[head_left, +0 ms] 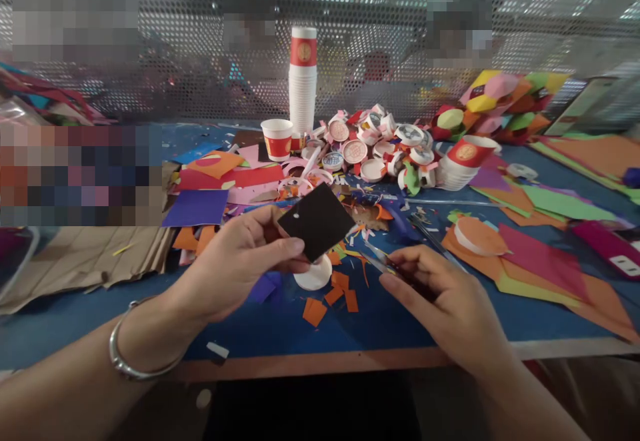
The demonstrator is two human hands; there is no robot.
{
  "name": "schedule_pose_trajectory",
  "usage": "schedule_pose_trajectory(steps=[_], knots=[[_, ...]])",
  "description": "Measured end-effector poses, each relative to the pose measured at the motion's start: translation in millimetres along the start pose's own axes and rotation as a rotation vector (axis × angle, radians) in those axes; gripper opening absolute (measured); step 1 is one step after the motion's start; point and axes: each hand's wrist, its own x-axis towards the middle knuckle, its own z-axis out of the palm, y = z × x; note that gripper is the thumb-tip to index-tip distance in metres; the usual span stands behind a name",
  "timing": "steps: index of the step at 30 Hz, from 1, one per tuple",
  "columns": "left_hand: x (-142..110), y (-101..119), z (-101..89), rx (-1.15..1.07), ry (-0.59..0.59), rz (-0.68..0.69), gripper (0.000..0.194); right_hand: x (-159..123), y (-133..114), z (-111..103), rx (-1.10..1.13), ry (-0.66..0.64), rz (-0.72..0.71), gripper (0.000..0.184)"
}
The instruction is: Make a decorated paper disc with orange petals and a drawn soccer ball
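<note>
My left hand [240, 261] pinches a square of black paper [317, 219] by its lower left corner, holding it tilted above the blue table [390, 324]. A silver bangle [131, 361] circles that wrist. My right hand [437, 297] is closed around the handles of a pair of scissors [385, 261], whose blades point left toward the black paper. A small white disc [314, 275] lies on the table just below the paper, among orange paper scraps [330, 297].
A tall stack of red and white paper cups [303, 81] stands at the back, with a single cup [277, 138] and a heap of cut cup bottoms [385, 147] beside it. Coloured paper sheets [540, 254] cover the right side, brown paper [85, 261] the left. A perforated metal screen [200, 61] closes the far side.
</note>
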Motion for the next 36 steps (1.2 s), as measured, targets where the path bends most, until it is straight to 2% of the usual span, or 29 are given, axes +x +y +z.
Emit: schedule_pose_trajectory(steps=[5, 9, 19, 22, 27, 36], knots=[[-1.6, -10.6, 13.4, -0.071, -0.105, -0.064, 0.025, -1.1, -2.0, -3.2, 0.129, -0.089, 0.029, 0.030], [-2.9, -12.3, 17.5, -0.091, -0.149, -0.091, 0.021, -3.3, -6.7, -0.8, 0.234, -0.084, 0.085, 0.032], [-9.1, -18.6, 26.4, -0.092, -0.290, -0.125, 0.021, -0.6, -9.3, 5.3, 0.365, -0.136, 0.068, 0.032], [-8.9, -18.3, 25.9, -0.087, -0.296, -0.134, 0.021, -0.2, -7.9, 5.9, 0.379, -0.148, 0.068, 0.030], [-10.2, -13.3, 23.2, 0.059, -0.301, -0.177, 0.022, 0.2, -10.3, 5.4, 0.353, -0.154, 0.031, 0.030], [-9.7, -16.7, 25.0, 0.087, -0.283, -0.091, 0.015, -0.5, -10.6, 5.4, 0.366, -0.181, 0.040, 0.030]])
